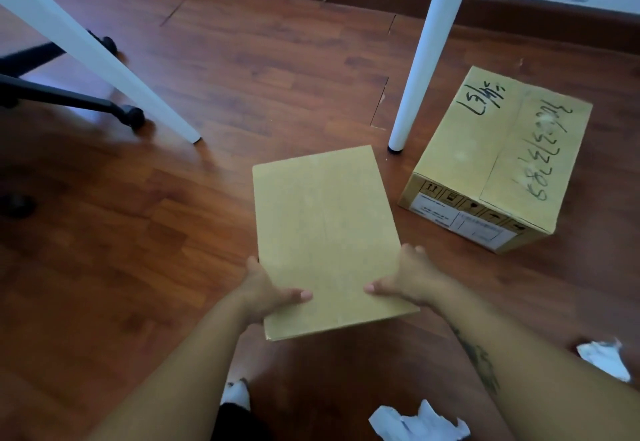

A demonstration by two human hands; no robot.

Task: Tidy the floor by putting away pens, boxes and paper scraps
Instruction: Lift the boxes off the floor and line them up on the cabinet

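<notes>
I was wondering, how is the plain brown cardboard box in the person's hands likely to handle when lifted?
The plain brown cardboard box probably stays stiff: its top looks flat and unbent. It seems light, since the left hand and right hand grip only its near end.

Marker writing and printed signs on the cardboard box [485, 149] by the table leg [426, 59]
We find a long handwritten number [545, 153] in black marker on the box top, lying sideways to us. We make out what look like a 6 and an 8 at the near end, then 2s or 7s, and the far end is smudged. A shorter marker scrawl [481, 99] near the far corner we cannot read. On the near side we note a printed row of handling symbols [450, 198], one with upward arrows, above two white labels [433, 210] whose small print is blurred
</notes>
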